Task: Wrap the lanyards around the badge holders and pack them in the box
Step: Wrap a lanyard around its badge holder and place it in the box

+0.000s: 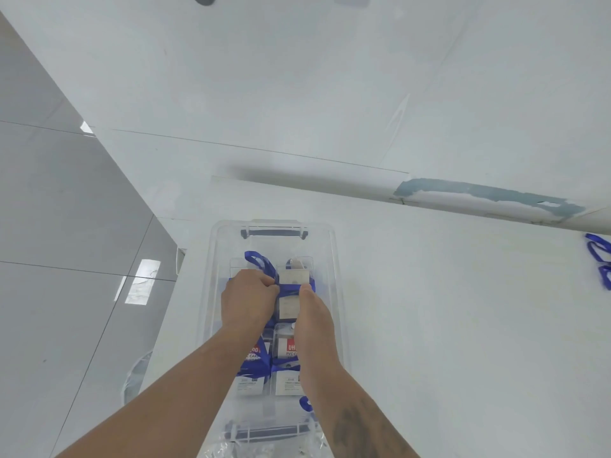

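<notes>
Badge holder [293, 297], clear plastic with a pale card inside and a blue lanyard [290, 287] banded across its middle, sits between both of my hands over the far half of the clear box [334, 259]. Much is hidden from me: my left hand [248, 300] covers the holder's left edge and whatever lies beneath it, and my forearms cross over the near half of the box, so the wrapped holders [287, 365] packed there show only in part, with red labels whose print I cannot read in full. A loop of blue strap [258, 261] rises just beyond my left knuckles. My left fingers are curled and pinch the lanyard at the holder's left side; my right hand [312, 315] grips the holder's right edge, thumb pressed on the blue band. The box stands on the white bench [463, 309] near its left edge, a grey handle [274, 232] at its far end. More blue lanyards [600, 259] lie well apart at the right border, cut off by the frame.
</notes>
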{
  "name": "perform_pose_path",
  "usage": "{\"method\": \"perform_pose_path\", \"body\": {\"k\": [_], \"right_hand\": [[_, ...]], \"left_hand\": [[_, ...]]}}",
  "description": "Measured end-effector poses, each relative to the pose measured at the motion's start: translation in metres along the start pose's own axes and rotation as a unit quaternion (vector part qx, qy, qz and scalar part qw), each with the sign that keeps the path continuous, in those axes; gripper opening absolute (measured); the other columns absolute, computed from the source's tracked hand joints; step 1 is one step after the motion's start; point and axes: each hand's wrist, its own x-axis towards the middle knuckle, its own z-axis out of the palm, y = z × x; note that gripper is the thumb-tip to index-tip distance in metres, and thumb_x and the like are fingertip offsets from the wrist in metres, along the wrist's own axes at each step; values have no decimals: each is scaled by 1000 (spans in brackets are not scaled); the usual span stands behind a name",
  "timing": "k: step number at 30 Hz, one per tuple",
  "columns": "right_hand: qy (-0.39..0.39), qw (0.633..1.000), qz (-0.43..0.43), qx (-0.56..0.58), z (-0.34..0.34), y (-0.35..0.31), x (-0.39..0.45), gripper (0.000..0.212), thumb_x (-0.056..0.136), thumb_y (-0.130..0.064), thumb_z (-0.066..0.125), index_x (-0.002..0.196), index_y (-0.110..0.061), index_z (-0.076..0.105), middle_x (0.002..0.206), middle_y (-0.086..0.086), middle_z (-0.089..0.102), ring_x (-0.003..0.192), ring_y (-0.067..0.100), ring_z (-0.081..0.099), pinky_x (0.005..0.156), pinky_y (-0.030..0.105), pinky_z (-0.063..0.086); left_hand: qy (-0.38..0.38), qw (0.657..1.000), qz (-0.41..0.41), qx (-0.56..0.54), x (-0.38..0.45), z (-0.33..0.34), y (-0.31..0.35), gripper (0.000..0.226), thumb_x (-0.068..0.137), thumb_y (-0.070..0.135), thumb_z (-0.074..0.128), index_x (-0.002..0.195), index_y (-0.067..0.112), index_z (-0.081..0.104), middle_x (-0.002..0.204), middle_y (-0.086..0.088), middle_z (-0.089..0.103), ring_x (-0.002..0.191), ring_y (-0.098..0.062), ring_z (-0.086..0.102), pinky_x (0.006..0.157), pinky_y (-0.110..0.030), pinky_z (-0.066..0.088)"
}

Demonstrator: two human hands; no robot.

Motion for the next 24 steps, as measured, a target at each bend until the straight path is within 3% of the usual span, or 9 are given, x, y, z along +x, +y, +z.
{"method": "perform_pose_path", "body": {"k": [4,8,10,12,14,17,20,22,24], "right_hand": [[-12,1000,-5,-2,-7,-5,-13,34,102,-45,37,111,-24,63,104,2,71,97,22,69,83,40,59],[-38,999,-14,25,-19,-15,-33,29,100,-42,43,97,-24,66,95,-1,67,86,15,63,80,33,54],[-52,998,-24,37,-25,-19,-45,25,100,-40,46,100,-26,67,97,-4,67,84,10,64,77,29,55],[-52,996,-62,37,-34,-21,-61,23,100,-39,47,112,-30,64,111,-9,66,95,2,62,88,26,51],[-44,991,-127,25,-43,-19,-73,26,100,-38,49,124,-35,58,127,-14,61,116,2,56,104,31,45],[-12,972,-232,-40,-64,-15,-92,31,99,-46,44,129,-47,49,130,-33,52,119,-17,47,96,11,44],[66,906,-337,-248,-93,-12,-102,51,93,-67,27,141,-51,32,143,-40,30,133,-19,23,98,-1,23],[140,826,-394,-377,-113,-9,-98,62,93,-69,20,150,-43,23,155,-31,18,143,-11,5,112,12,11],[187,781,-408,-434,-138,-4,-96,68,92,-69,18,152,-37,21,161,-21,13,148,-2,-2,119,28,12]], "left_hand": [[-38,999,-10,-7,-6,-4,3,17,93,24,59,87,19,74,76,8,62,78,-17,62,76,-31,52],[-70,987,-53,-137,-25,-17,12,25,96,29,54,72,27,58,76,5,63,78,-19,61,86,-39,55],[-61,967,-59,-240,-39,-28,16,15,98,34,52,87,27,60,84,8,64,81,-14,62,84,-39,55],[-37,958,-31,-284,-55,-42,17,12,100,38,48,96,33,58,88,16,61,82,-3,58,76,-29,47],[-6,960,24,-280,-70,-51,12,12,100,43,44,94,42,54,97,24,57,89,3,54,79,-25,38],[18,971,116,-208,-85,-58,-3,33,97,54,42,127,42,49,124,24,49,111,-2,50,92,-27,40],[54,969,217,-102,-94,-58,-10,58,92,60,38,144,35,36,146,18,37,133,-5,35,108,-30,33],[75,959,271,-41,-100,-58,-11,66,93,65,35,148,29,31,156,13,27,144,-7,22,114,-31,26],[90,948,306,4,-107,-54,-5,71,91,68,30,150,28,27,160,11,20,148,-9,12,117,-33,21]]}}
